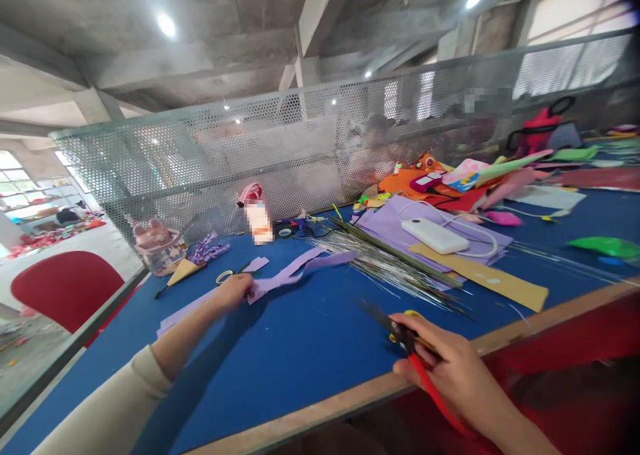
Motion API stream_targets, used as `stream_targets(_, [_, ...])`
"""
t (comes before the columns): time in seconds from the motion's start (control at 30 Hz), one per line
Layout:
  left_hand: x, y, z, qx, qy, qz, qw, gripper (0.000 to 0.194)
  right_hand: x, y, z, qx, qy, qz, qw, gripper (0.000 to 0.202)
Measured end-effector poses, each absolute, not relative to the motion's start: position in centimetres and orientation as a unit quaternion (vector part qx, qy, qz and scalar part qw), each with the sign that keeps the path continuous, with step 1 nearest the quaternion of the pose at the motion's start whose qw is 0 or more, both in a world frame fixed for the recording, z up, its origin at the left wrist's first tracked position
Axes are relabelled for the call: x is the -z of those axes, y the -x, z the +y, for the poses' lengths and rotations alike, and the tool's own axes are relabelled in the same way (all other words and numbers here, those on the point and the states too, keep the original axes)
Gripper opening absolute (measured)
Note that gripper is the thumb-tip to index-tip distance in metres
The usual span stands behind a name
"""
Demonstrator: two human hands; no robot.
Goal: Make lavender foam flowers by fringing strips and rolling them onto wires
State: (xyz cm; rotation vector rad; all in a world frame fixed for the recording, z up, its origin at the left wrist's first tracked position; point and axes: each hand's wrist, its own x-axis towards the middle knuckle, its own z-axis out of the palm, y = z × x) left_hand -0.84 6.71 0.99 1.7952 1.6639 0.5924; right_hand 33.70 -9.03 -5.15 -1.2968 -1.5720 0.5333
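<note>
Left hand pinching purple paper strip; right hand curled round scissors. Risk: paper creasing or tearing if the left tugs hard.

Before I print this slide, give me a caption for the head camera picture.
Left hand at purple strips, right hand holding scissors, over a cluttered blue table.

Purple strips: paper-like, matt. Scissors: dark metal blades, blurred; red handle smooth, plastic-looking. Tabletop: smooth, matt; edge strip wood-like. Wire bundle: thin metal, bright glints. White block: smooth plastic, soft gloss. Screen: perforated metal. Sleeve: matt cloth. Ceiling: rough concrete.
</note>
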Motion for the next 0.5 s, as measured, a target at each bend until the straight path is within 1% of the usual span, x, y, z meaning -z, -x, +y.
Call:
stream_targets(0.07, [-0.6, 2.0, 6.0, -0.187, -0.684, 0.652, 0.266, 0.02, 5.0, -34.4, -8.7, -0.223, 0.548, -0.62, 0.515, 0.044])
stream_targets(0.13, [-1.0, 2.3, 5.6, -0.149, -0.706, 0.678, 0.143, 0.011, 4.1, -35.4, -7.6, -0.202, 0.575, -0.597, 0.521, 0.044])
stream_targets(0.17, [-1.3, 2.0, 5.5, -0.128, -0.717, 0.683, 0.06, 0.015, 3.4, -35.9, -6.8, -0.183, 0.593, -0.597, 0.508, 0.043])
stream_targets(0.2, [-1.5, 1.5, 5.6, -0.101, -0.734, 0.67, -0.035, 0.026, 2.4, -36.3, -5.7, -0.161, 0.615, -0.607, 0.476, 0.041])
stream_targets(0.23, [-1.7, 0.8, 5.8, -0.097, -0.748, 0.653, -0.066, 0.036, 1.4, -36.4, -4.4, -0.14, 0.632, -0.628, 0.432, 0.041])
stream_targets(0.27, [-1.7, -0.2, 6.2, -0.098, -0.767, 0.63, -0.068, 0.041, 0.4, -36.4, -2.9, -0.123, 0.644, -0.653, 0.379, 0.04])
stream_targets(0.33, [-1.2, -2.3, 7.2, -0.111, -0.832, 0.543, -0.027, 0.049, -1.3, -35.8, 0.4, -0.076, 0.672, -0.678, 0.289, 0.037])
stream_targets(0.37, [-0.8, -3.4, 7.9, -0.12, -0.844, 0.523, -0.005, 0.053, -1.9, -35.3, 2.2, -0.049, 0.684, -0.686, 0.243, 0.037])
stream_targets(0.43, [0.2, -5.1, 8.9, -0.133, -0.847, 0.514, 0.026, 0.063, -2.3, -34.4, 5.4, -0.02, 0.714, -0.682, 0.156, 0.044])
stream_targets(0.5, [1.2, -6.0, 9.6, -0.136, -0.836, 0.528, 0.056, 0.059, -2.2, -34.0, 8.0, -0.002, 0.727, -0.682, 0.081, 0.053])
